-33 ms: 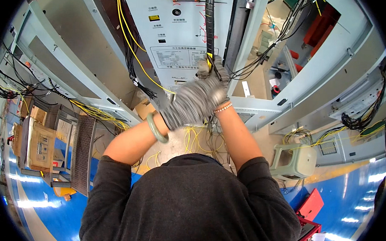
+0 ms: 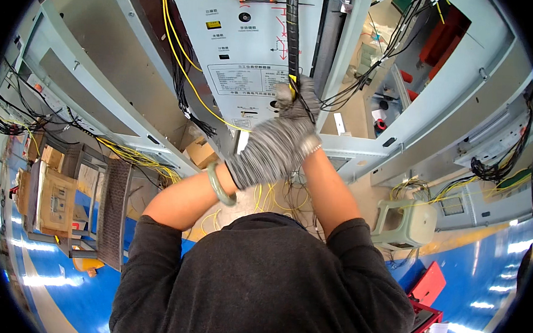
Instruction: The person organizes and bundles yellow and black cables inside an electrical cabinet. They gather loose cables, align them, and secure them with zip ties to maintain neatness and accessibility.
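Note:
A black wrapped cable bundle (image 2: 292, 35) runs down the front of a light grey switchgear panel (image 2: 248, 51) to my gloved hands. My right hand (image 2: 300, 102), in a grey knit glove, is closed round its lower end, where a bit of yellow wire (image 2: 293, 80) shows. Just below, my left hand (image 2: 268, 148), gloved alike, lies across at the right wrist. Its fingers look curled, but what they hold is hidden behind the glove. Loose thin wires (image 2: 268, 194) hang beneath both hands.
Open metal frames flank the panel, with black wire bundles (image 2: 180, 83) and yellow wires (image 2: 166, 16) at left. A pale plastic stool (image 2: 405, 225) stands at right, a red toolbox (image 2: 424, 322) at lower right. A cardboard box (image 2: 201, 153) and a step stand (image 2: 114, 213) are at left.
My left hand has shifted slightly down and right, its glove less blurred now. The right hand and the cable end have moved a little to the right.

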Demonstrator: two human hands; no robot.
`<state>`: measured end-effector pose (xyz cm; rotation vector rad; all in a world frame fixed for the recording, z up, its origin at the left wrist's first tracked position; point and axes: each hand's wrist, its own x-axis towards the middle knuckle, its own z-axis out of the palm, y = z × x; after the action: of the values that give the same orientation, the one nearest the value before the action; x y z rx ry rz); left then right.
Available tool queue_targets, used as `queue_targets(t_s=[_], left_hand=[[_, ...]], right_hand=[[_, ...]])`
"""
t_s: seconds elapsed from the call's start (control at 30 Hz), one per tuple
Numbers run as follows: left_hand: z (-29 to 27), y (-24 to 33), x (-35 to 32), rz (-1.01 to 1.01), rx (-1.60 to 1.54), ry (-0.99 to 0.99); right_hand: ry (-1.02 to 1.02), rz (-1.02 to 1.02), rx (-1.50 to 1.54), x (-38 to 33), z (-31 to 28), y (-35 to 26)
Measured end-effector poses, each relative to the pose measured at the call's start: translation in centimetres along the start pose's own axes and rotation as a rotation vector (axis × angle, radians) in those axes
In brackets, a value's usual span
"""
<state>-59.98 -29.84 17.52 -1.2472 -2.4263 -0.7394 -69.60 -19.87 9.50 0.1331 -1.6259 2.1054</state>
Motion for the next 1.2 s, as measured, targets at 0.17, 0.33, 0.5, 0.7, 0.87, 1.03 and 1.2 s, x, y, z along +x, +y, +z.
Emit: queue_targets(t_s=[0.17, 0.33, 0.5, 0.7, 0.87, 1.03, 1.2], left_hand=[[-1.6, -0.8, 1.0, 0.043, -0.265, -0.004], [-0.5, -5.1, 3.9, -0.332, -0.032, 0.365], [0.7, -5.4, 5.9, -0.49, -0.062, 0.193], [1.5, -6.8, 5.1, -0.353, -0.629, 0.192], [-0.4, -8.2, 3.2, -0.159, -0.432, 0.066], [-0.4, -7.8, 3.2, -0.059, 0.122, 0.186], [-2.3, -5.7, 3.3, -0.214, -0.274, 0.003]], right_hand=[[0.032, -0.072, -0.007, -0.8, -0.7, -2.7], [-0.083, 0.564, 0.111, 0.3, -1.1, -6.0], [-0.295, 0.47, -0.089, -2.6, -3.2, -4.1], [-0.306, 0.449, 0.095, -7.0, -4.4, -1.8], [-0.435, 0.31, 0.114, -5.5, -4.7, -2.0], [-0.394, 0.34, 0.075, -4.8, -4.4, -1.6], [-0.16, -0.322, -0.596, -4.8, -3.9, 0.9]])
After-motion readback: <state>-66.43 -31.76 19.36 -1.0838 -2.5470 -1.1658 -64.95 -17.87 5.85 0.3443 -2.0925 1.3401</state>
